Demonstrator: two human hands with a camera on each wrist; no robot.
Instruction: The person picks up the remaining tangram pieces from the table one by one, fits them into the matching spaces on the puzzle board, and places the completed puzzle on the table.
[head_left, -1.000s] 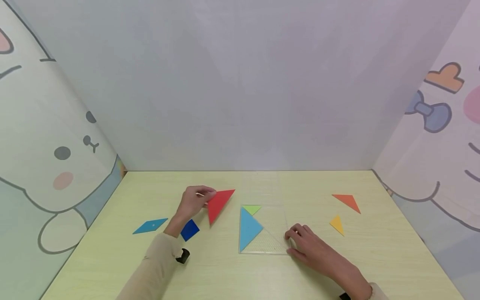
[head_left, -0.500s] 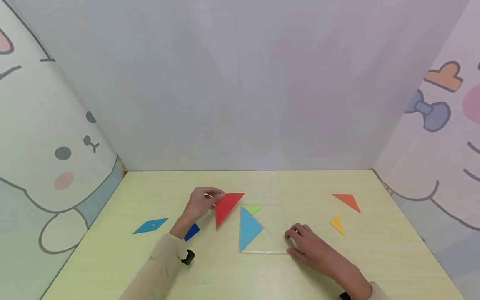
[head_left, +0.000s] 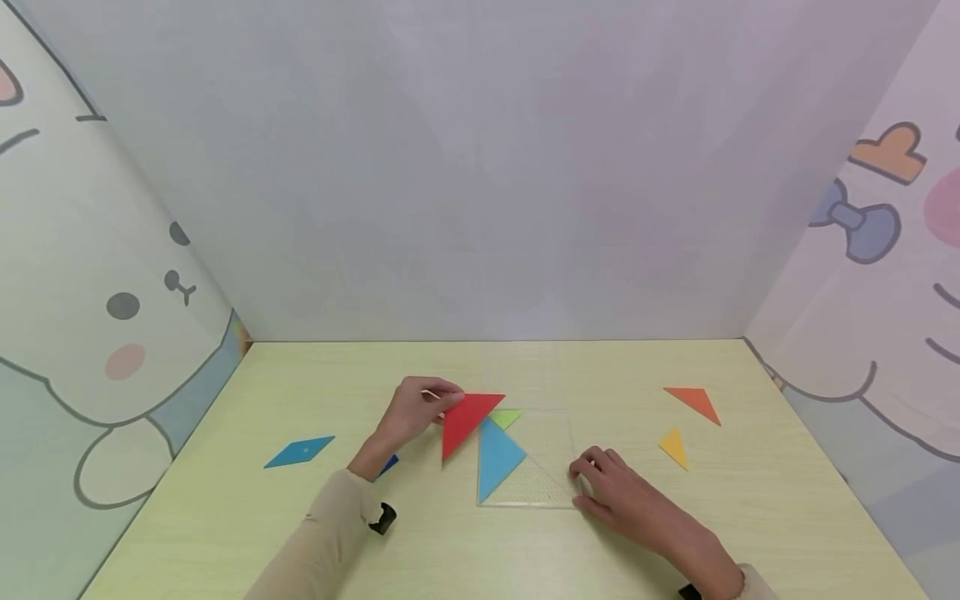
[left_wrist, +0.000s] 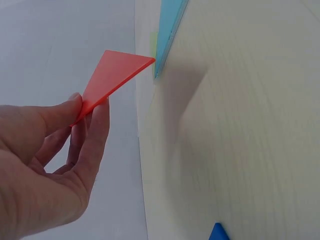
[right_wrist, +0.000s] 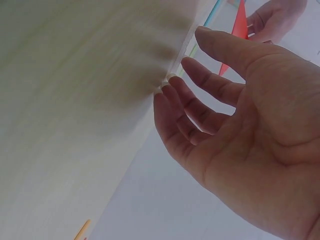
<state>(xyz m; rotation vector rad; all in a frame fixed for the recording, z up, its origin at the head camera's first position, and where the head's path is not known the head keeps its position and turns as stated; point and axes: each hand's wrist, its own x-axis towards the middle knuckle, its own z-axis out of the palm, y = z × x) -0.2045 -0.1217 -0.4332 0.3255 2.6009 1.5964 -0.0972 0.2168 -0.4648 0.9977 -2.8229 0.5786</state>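
Note:
My left hand [head_left: 420, 410] pinches a red triangle [head_left: 467, 421] between thumb and fingers, held up off the table with its shadow below in the left wrist view. The triangle's right tip overlaps the left side of a clear square tray [head_left: 555, 496]. Inside the tray lie a large light-blue triangle [head_left: 498, 462] along the left side and a small green triangle [head_left: 507, 417] in the upper left corner, partly covered by the red one. My right hand [head_left: 618, 496] rests with loosely bent fingers at the tray's right edge, fingertips [right_wrist: 172, 77] right at the rim.
Left on the table lie a blue parallelogram [head_left: 300, 452] and a dark blue piece [head_left: 388, 465], mostly hidden behind my left wrist. Rightward are an orange triangle [head_left: 697, 403] and a yellow triangle [head_left: 675, 450]. A pale wall [head_left: 480, 208] stands behind the table.
My left hand has carried the red triangle rightward and slightly nearer, from left of the tray to over its left edge. The right hand has stayed at the tray's edge.

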